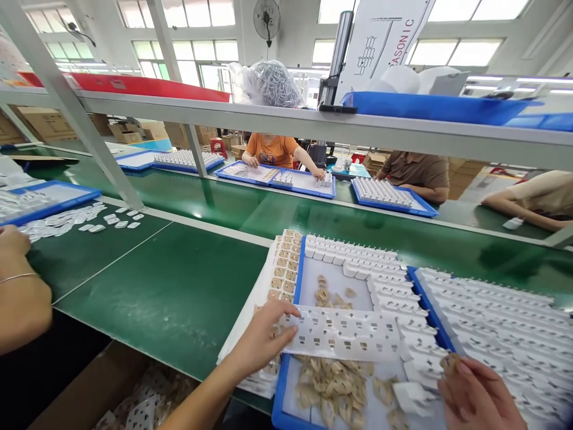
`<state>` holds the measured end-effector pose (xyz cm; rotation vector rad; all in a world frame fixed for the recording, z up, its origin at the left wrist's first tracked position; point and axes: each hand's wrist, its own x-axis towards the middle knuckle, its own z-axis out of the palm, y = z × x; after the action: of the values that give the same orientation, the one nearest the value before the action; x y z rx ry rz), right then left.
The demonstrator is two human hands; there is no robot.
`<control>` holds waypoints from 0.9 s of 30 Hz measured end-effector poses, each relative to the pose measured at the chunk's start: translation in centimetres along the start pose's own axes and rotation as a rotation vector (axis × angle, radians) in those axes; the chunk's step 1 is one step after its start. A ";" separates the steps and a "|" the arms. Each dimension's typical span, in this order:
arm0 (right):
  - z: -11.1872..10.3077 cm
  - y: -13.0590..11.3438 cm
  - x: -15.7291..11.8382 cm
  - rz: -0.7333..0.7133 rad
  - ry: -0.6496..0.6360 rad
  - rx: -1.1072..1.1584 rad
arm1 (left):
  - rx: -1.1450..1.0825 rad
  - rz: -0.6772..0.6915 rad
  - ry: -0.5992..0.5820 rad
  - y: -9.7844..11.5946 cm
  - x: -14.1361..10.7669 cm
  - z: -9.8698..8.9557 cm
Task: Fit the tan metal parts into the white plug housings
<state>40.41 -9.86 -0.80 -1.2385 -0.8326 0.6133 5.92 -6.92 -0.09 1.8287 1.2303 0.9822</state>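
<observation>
My left hand point(268, 334) lies at the left end of a white sheet point(344, 329) with rows of small cutouts. Its thumb and forefinger are apart, touching or just above the sheet; the other fingers are partly hidden. The sheet lies across a blue-rimmed tray point(280, 397). Between the fingertips of my right hand point(481, 391) is a small tan adhesive piece point(450, 363). Beside those fingers is a white plastic part point(414, 399); whether they touch it I cannot tell. Loose tan pieces point(333, 385) are heaped in the tray, below rows of white parts point(394, 280).
A sheet of tan pieces point(286, 263) tops a paper stack left of the tray. Another blue tray point(430, 310) of white parts stands right. A co-worker's arm point(22, 298) is at far left, near flat white pieces point(67, 221). A shelf beam point(286, 116) crosses above the green bench.
</observation>
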 end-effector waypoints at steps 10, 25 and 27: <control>2.4 1.0 -0.9 -0.316 -0.158 -0.397 | -0.027 0.008 -0.186 0.3 -1.0 3.0; 5.3 3.9 -3.9 -0.497 -0.463 -0.735 | -0.013 -0.007 -0.226 0.6 -0.9 3.6; 5.3 3.9 -3.8 -0.496 -0.454 -0.730 | -0.009 0.000 -0.236 0.7 -0.9 3.9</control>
<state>34.03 -8.96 -4.84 -1.4714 -1.7883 0.1691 9.43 -8.49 -1.44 1.8772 1.0798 0.7449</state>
